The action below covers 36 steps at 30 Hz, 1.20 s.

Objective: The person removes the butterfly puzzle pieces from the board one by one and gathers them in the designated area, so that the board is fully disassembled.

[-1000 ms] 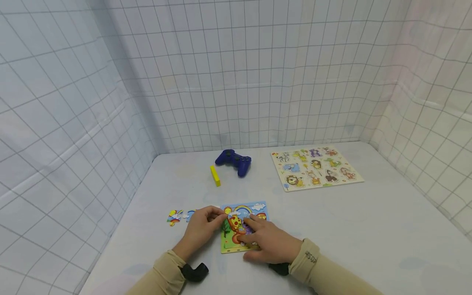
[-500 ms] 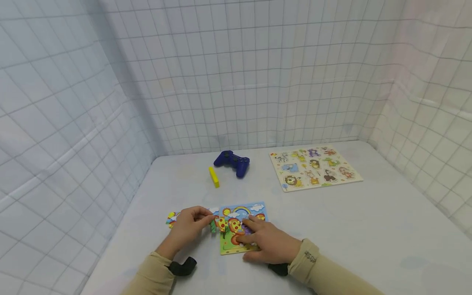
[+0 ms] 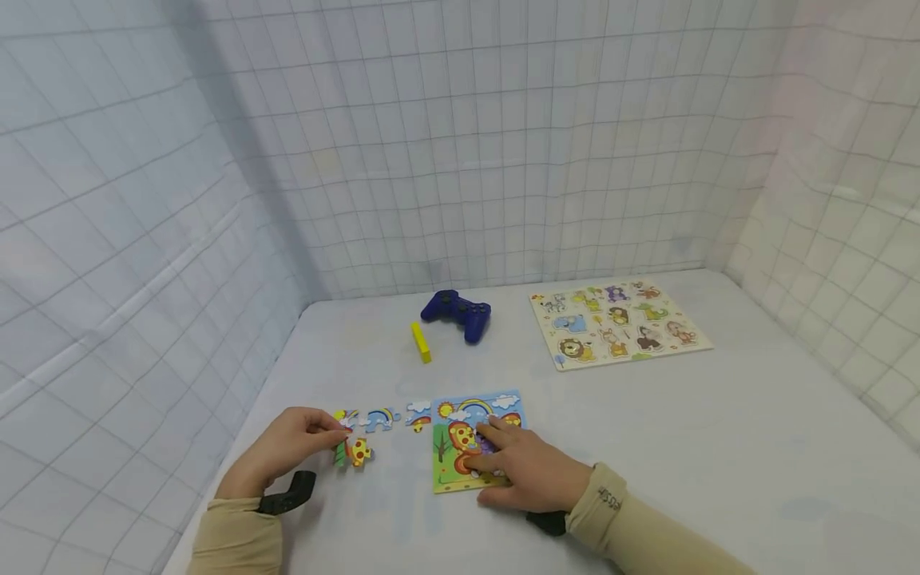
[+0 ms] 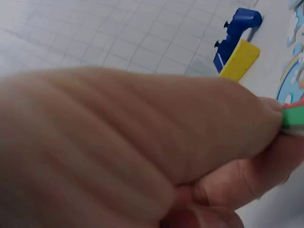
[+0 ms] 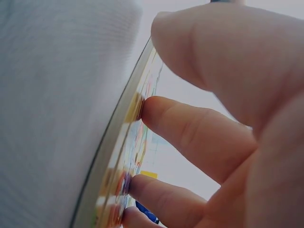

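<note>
Between thumb and fingertips my left hand point(image 3: 291, 443) pinches a jigsaw piece point(image 3: 352, 453), green on one side with a yellow and red spotted part. In the left wrist view the thumb covers most of it, and only a green edge shows. My right hand point(image 3: 528, 469) lies spread over the puzzle board point(image 3: 444, 471), its fingertips on the picture of a sun, rainbow and butterfly. The right wrist view has those fingers point(image 5: 190, 133) extended against the board's face. Three loose pieces lie left of the board, among them a rainbow piece point(image 3: 379, 419) and a cloud piece point(image 3: 418, 417).
Behind the board lie a yellow block point(image 3: 421, 343) and a dark blue game controller point(image 3: 456, 315). An animal puzzle board point(image 3: 620, 325) lies at the back right. Gridded white sheets point(image 3: 474, 160) rise around the white table point(image 3: 632, 431).
My left hand has drawn away leftward from the board, carrying the jigsaw piece it pinches; the loose pieces it covered now show. My right hand stays in place.
</note>
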{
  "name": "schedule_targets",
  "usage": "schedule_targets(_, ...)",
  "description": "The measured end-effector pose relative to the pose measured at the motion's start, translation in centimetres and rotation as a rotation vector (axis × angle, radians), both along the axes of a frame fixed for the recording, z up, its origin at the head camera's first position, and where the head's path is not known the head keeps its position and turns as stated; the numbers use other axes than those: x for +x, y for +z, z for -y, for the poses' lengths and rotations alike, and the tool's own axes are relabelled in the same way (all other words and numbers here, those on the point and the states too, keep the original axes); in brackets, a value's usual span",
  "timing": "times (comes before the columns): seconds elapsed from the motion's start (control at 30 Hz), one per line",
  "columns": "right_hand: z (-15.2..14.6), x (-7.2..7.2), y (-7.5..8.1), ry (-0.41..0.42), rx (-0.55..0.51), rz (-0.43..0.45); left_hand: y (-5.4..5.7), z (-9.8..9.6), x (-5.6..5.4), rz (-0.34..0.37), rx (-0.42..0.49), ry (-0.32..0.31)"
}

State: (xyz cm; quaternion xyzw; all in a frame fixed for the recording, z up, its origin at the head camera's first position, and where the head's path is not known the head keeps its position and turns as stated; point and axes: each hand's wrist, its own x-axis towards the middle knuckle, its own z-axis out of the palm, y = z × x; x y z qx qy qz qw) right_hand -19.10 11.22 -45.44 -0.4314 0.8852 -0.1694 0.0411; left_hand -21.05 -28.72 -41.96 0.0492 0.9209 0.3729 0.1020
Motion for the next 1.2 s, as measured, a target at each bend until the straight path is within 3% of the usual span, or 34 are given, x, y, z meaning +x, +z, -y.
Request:
schedule_targets(0.27,-0.2,-0.1,0.0,-0.011,-0.007,0.015,0.0,1.2,-0.5,0.015,-0.163,0.044)
schedule_targets(0.63,-0.1,-0.2,0.2,-0.012,0.008,0.001,-0.2,1.3,-0.4,0.051,-0.154,0.099)
schedule_targets(0.87,-0.1,-0.2,0.3,-0.009,0.002,0.006,-0.1,1.2,-0.3,0.0,-0.225,0.073)
schedule_targets(1.2,-0.3,-0.4,0.2,-0.001,-0.004,0.001,0.3,0.9,-0.5,-0.005,-0.244,0.067)
